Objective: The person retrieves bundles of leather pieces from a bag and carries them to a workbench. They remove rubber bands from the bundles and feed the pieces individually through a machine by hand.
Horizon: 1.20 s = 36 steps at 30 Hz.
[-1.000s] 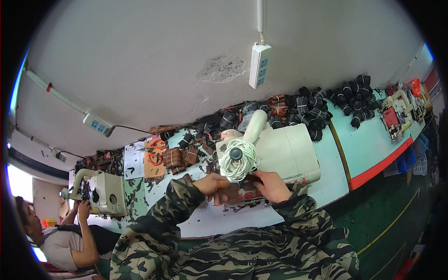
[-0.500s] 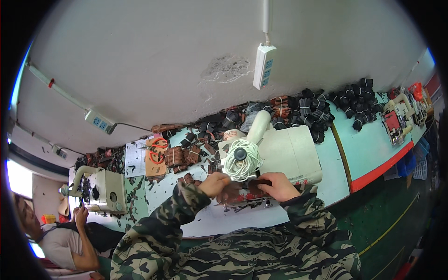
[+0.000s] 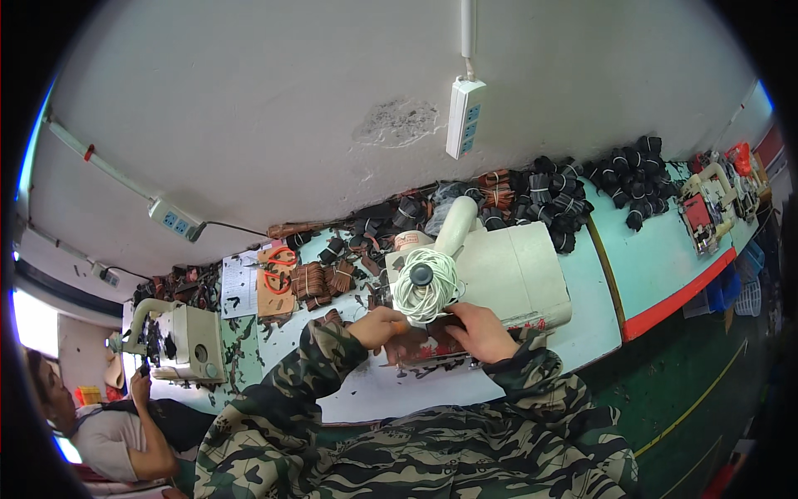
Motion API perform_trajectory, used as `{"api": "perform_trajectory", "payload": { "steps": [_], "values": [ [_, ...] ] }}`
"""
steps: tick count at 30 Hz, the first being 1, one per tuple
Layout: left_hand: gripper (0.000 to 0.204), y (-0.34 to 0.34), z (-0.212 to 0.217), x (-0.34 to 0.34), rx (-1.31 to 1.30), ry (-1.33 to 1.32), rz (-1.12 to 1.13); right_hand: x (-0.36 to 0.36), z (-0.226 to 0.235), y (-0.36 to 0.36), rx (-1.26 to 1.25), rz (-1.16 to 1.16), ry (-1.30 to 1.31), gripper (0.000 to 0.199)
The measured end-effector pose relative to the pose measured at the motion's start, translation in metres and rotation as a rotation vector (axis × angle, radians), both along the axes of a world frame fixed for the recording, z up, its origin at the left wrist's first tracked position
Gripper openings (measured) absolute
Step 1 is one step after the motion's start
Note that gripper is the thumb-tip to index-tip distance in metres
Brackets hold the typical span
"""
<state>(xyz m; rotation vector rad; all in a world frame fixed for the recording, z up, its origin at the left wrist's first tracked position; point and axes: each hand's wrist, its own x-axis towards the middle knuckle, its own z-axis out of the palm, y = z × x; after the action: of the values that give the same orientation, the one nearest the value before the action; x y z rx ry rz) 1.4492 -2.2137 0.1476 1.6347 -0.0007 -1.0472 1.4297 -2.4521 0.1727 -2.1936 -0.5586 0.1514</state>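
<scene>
Before me stands a cream bench machine (image 3: 519,274), with a coil of white cord (image 3: 426,301) hung around its black-knobbed head. My left hand (image 3: 378,328) is closed at the left front of this head, its fingertips together; what they hold, if anything, is hidden. On the other side my right hand (image 3: 485,333) pinches a small dark brown leather piece (image 3: 438,339) between thumb and fingers, just under the coil. The working point of the machine is covered by the coil and my fingers.
Bundles of brown strips (image 3: 310,284) and orange-handled scissors (image 3: 277,270) lie left of the machine. Tied black bundles (image 3: 544,191) are heaped along the wall. A power strip (image 3: 465,118) hangs above. At left, a co-worker (image 3: 125,432) sits by another machine (image 3: 184,341).
My right hand has shifted a little left, closer to the machine head and my left hand. My left hand stays nearly in place. The view has moved slightly.
</scene>
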Motion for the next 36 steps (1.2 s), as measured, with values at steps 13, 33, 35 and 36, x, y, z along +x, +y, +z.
{"api": "perform_trajectory", "payload": {
  "steps": [13,33,35,36],
  "values": [
    [0.026,-0.025,0.030,-0.007,0.123,-0.064,0.102,0.002,0.009,-0.025,0.110,0.002,0.390,0.027],
    [0.027,-0.010,0.036,-0.009,-0.111,0.124,0.124,0.003,0.001,-0.018,0.131,-0.018,0.094,0.022],
    [0.026,-0.013,0.033,-0.014,-0.108,0.104,0.181,0.004,0.006,-0.026,0.086,0.026,0.236,0.023],
    [0.025,-0.015,0.031,-0.016,-0.109,0.082,0.237,0.003,0.009,-0.026,0.086,0.026,0.237,0.023]
  ]
}}
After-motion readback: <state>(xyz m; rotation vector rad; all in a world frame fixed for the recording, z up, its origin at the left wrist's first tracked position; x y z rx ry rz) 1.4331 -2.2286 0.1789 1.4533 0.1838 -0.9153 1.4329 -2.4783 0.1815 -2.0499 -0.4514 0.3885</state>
